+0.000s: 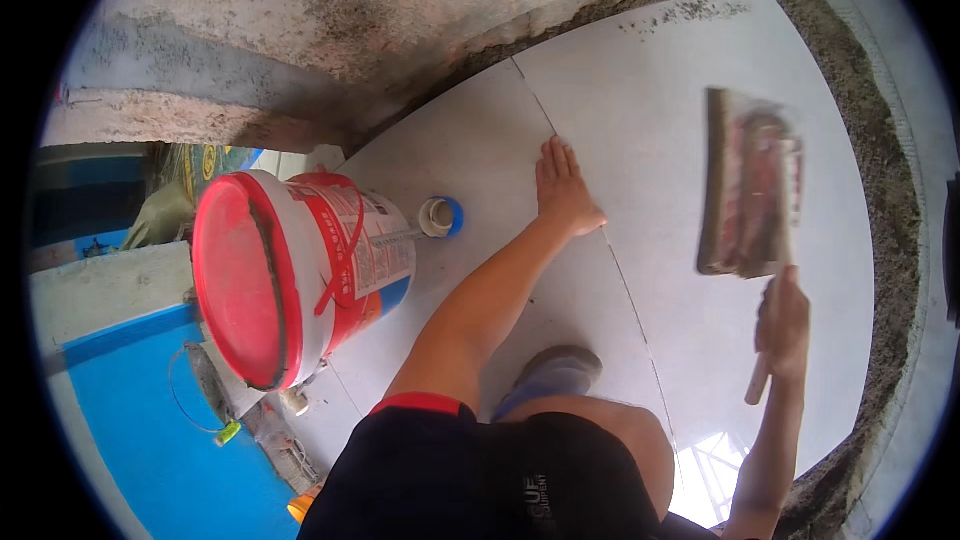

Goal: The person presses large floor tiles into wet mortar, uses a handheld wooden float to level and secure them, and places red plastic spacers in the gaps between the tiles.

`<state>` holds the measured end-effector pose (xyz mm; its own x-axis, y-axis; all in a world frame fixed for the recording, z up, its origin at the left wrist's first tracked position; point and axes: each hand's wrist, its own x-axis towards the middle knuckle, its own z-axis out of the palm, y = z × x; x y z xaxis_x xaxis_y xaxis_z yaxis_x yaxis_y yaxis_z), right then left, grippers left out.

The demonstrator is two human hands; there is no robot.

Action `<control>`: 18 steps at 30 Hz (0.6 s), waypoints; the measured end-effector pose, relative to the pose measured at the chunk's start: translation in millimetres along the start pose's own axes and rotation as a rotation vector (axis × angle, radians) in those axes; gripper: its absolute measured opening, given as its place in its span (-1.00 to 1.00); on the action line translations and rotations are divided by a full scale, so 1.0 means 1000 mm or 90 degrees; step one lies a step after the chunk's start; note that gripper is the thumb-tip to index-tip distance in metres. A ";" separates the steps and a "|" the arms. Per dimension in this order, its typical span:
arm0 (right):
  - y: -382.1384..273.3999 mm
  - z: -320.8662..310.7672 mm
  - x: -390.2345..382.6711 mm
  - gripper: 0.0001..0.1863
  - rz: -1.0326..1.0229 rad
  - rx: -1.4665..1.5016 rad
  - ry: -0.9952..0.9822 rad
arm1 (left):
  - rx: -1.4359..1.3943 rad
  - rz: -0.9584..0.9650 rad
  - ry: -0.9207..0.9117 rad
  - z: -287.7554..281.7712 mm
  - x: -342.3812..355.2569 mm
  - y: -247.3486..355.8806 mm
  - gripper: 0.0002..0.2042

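My left hand (565,190) lies flat with fingers stretched out on the large pale floor tiles (680,190), beside the thin joint (632,305) between two of them. My right hand (785,325) is wrapped round the pale handle of a wide, brush-like tool (750,185). Its broad head, reddish-brown with a dark left edge, is over the right-hand tile. Motion smears the tool, so its exact kind and whether it touches the tile cannot be made out.
A white bucket with a red lid (240,280) stands left of my left arm. Beside it is a small round blue-and-white container (440,217). Rough mortar (880,210) borders the tiles at the right, and a stained wall (350,30) rises at the far side. My shoe (560,365) is on the tiles.
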<state>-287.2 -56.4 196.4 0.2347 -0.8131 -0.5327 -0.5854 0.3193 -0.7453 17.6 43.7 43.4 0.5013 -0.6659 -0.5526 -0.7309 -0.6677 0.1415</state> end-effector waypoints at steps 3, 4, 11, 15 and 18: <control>0.029 -0.005 0.013 -0.38 -0.090 0.039 0.086 | -0.013 0.011 0.007 -0.003 0.002 -0.004 0.29; 0.049 0.000 0.025 -0.38 -0.112 0.043 0.118 | -0.011 0.015 0.008 -0.002 0.004 -0.003 0.30; 0.072 0.066 0.084 -0.34 0.162 -0.073 -0.005 | 0.044 0.036 0.001 -0.017 0.012 0.001 0.33; 0.084 0.060 0.078 -0.33 0.176 -0.029 0.002 | -0.028 0.106 0.086 -0.004 0.028 -0.022 0.22; 0.109 0.044 0.063 -0.33 0.175 -0.030 0.014 | -0.171 0.018 0.231 0.029 0.075 -0.070 0.05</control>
<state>-302.0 -52.0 64.1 0.0457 -0.7099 -0.7028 -0.6599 0.5068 -0.5547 93.1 49.8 -31.8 0.6478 -0.7265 -0.2292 -0.6242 -0.6786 0.3872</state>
